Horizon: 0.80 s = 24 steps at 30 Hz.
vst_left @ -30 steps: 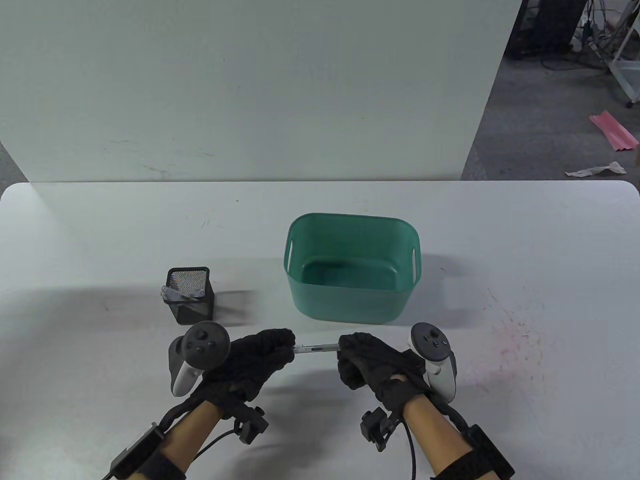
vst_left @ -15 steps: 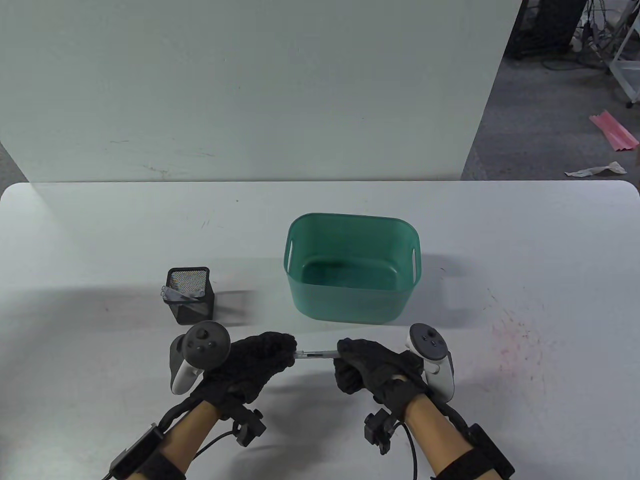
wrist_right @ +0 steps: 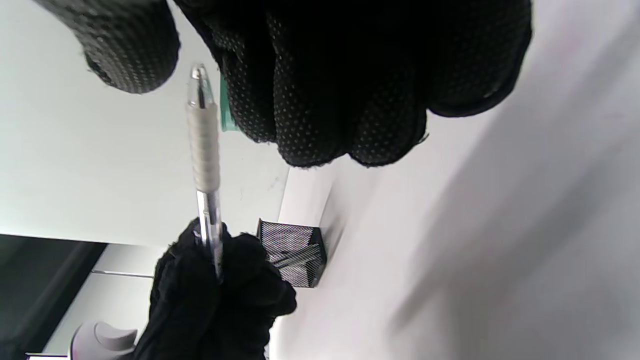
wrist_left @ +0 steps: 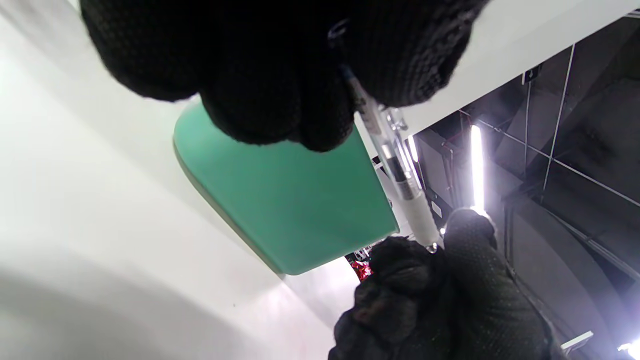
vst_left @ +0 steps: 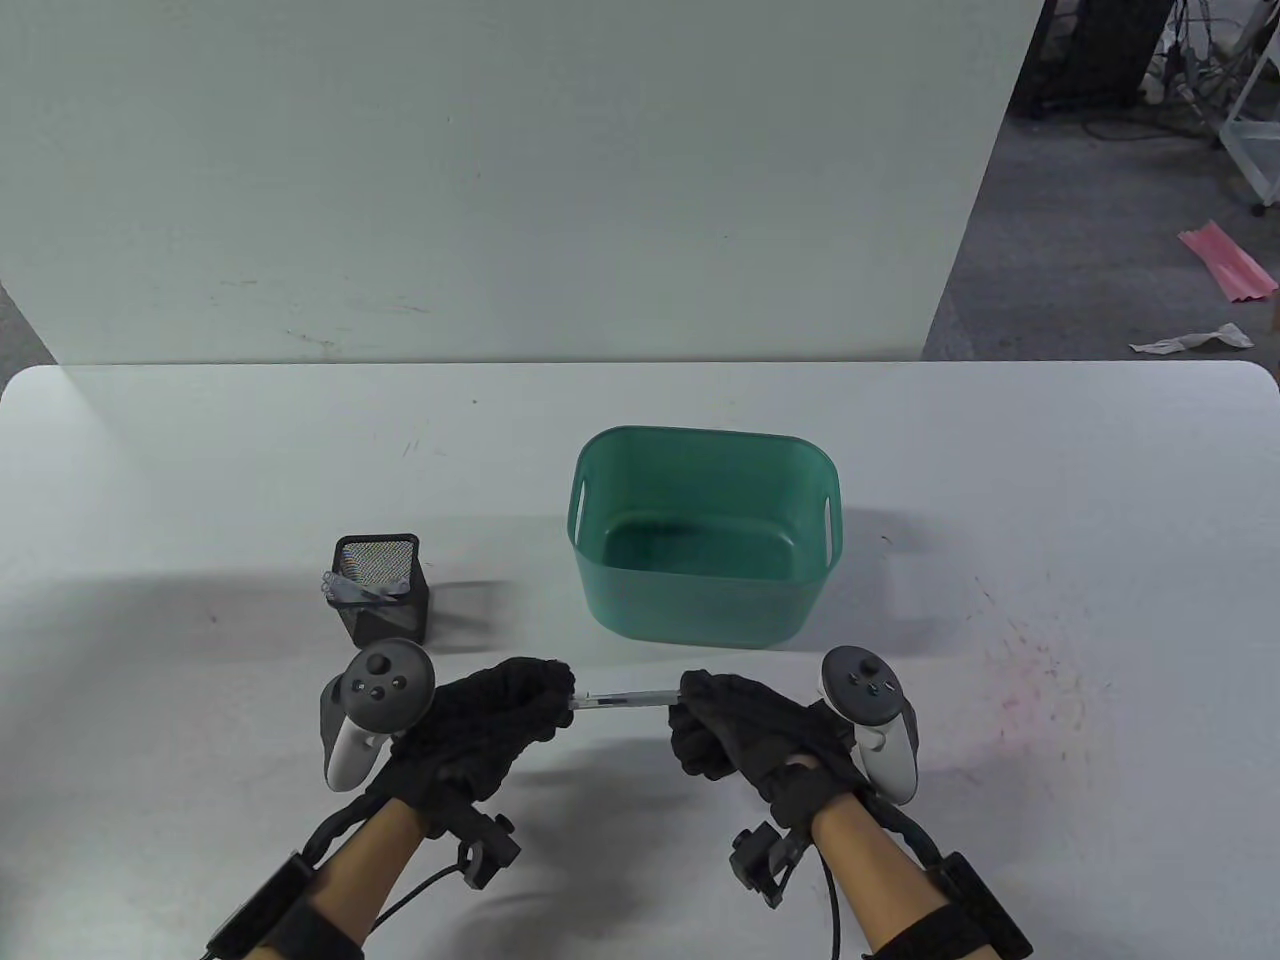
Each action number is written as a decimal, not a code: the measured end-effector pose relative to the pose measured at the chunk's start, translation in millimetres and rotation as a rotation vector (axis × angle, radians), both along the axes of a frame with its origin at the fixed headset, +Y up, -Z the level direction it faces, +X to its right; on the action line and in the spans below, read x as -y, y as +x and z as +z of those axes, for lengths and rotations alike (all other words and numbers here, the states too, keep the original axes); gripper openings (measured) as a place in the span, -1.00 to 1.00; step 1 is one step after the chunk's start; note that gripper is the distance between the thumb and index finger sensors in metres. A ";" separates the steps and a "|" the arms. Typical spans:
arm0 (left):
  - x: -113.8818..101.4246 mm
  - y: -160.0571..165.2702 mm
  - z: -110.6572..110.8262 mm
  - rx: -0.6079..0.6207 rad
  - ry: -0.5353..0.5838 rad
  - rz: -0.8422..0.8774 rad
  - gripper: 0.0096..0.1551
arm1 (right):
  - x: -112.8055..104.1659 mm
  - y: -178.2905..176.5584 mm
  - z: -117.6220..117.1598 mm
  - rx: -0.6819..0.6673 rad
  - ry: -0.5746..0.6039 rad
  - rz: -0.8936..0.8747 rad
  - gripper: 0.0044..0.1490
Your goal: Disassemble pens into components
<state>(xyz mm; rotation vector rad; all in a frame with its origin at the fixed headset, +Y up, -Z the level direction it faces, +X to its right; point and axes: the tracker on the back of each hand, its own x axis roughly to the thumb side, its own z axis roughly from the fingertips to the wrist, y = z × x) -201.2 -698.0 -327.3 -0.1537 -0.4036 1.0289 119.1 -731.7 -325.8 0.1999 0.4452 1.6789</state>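
The pen (vst_left: 622,699) lies level above the table (vst_left: 200,480), low and centre in the table view. The left hand (vst_left: 490,715) grips its clear end. The right hand (vst_left: 745,730) is curled at its tip; whether it pinches is unclear. Above sit the bin (vst_left: 700,610) and mesh cup (vst_left: 385,610).

Even, cool overhead light fills the table view, sharp throughout, with soft shadows across the table (vst_left: 200,480) at mid-frame. A ceiling strip light (wrist_left: 476,165) flares at right in the left wrist view. Gloves at both wrist views' upper edges are near-black and blurred.
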 end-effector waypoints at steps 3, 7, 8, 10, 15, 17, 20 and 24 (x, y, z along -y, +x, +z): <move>1.0 2.5 1.7 0.006 -0.002 -0.002 -0.58 | -0.6 -1.1 -0.9 0.016 0.027 -0.009 -0.46; 0.8 2.3 2.0 0.001 -0.002 -0.002 -0.58 | -5.7 -1.9 -1.8 -0.017 0.080 0.044 -0.49; 0.6 2.1 2.0 -0.001 -0.002 -0.003 -0.58 | -6.4 -2.3 -1.9 -0.022 0.088 0.052 -0.48; 0.3 0.5 2.1 -0.015 0.002 -0.007 -0.58 | -5.9 -2.1 -2.0 -0.044 0.087 0.051 -0.42; 0.3 0.7 2.7 -0.015 0.009 -0.007 -0.58 | 1.7 -0.1 -3.1 -0.064 0.058 0.095 -0.15; 0.4 2.3 2.8 -0.008 0.011 -0.015 -0.58 | 2.2 -1.2 -3.2 -0.092 0.054 0.087 -0.20; 1.5 3.6 2.9 -0.001 0.004 -0.013 -0.58 | 1.3 -3.6 -2.6 -0.053 0.049 0.051 -0.34; 1.1 3.4 2.7 -0.003 0.003 -0.014 -0.58 | -3.1 -3.5 -3.4 -0.062 0.101 0.083 -0.43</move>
